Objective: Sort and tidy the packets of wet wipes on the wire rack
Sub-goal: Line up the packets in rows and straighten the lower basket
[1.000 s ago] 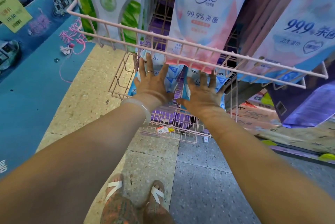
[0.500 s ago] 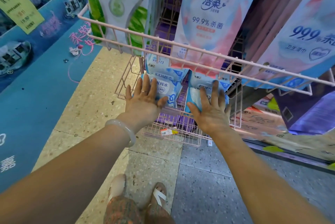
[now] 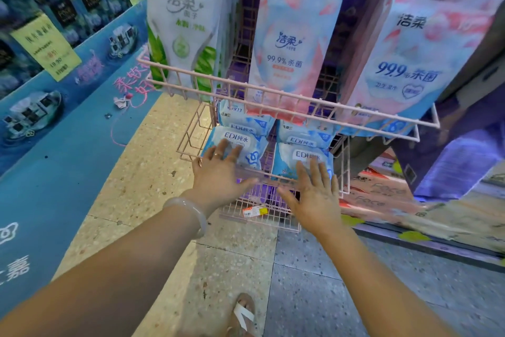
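Note:
Blue-and-white packets of wet wipes marked EDI stand in two rows in the lower basket of a pink wire rack (image 3: 188, 145). My left hand (image 3: 218, 175) lies flat, fingers spread, with its fingertips on the front left packet (image 3: 246, 145). My right hand (image 3: 314, 194) is also flat and spread, its fingertips touching the lower edge of the front right packet (image 3: 303, 153). Behind these stand a back left packet (image 3: 240, 118) and a back right packet (image 3: 303, 131). Neither hand grips anything.
An upper pink wire shelf (image 3: 273, 96) juts out above the packets, holding tall hanging packs: a green-and-white one (image 3: 185, 36), a pink-and-blue one (image 3: 287, 50) and another (image 3: 410, 63). A price tag (image 3: 254, 211) hangs on the basket's front. A blue display wall (image 3: 54, 131) stands left.
Both hands have drawn back toward me and lower, from deep among the packets to the front packets' lower edges. The view has tilted up, showing more of the hanging packs.

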### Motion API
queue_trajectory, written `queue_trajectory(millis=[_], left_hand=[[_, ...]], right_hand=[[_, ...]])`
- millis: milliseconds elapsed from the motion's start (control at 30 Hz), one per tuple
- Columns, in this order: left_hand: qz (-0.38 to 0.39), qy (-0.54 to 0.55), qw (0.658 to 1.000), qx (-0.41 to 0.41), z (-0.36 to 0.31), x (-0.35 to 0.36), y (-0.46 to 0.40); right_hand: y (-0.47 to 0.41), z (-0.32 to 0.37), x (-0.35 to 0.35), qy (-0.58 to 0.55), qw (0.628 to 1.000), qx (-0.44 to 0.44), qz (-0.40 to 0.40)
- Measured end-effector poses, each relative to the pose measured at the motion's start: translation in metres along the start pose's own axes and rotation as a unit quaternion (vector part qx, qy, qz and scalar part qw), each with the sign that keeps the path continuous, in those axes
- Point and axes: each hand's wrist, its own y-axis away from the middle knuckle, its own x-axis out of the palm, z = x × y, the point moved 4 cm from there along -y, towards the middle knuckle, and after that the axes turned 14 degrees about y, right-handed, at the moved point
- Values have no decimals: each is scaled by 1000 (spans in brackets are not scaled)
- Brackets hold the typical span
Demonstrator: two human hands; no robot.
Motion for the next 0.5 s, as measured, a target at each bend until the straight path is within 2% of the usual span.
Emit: queue_trajectory(millis=[100,267,333,433,500], left_hand=[[-20,-12,998,-57,11,-2,-1],[-65,3,997,-37,18,2,-1],[-46,4,998,-33,19,-1,-2],[4,3,1000,-27,19,-7,4],[18,-6,1000,-11,15,-12,19]], right_hand=[[4,-11,3,13,999,40,-2],[3,-17,3,18,999,18,29],[8,-15,0,-2,1000,16,23],[35,-8,-5,-55,997,29,-49],[59,3,-8,-91,993,28,-64]])
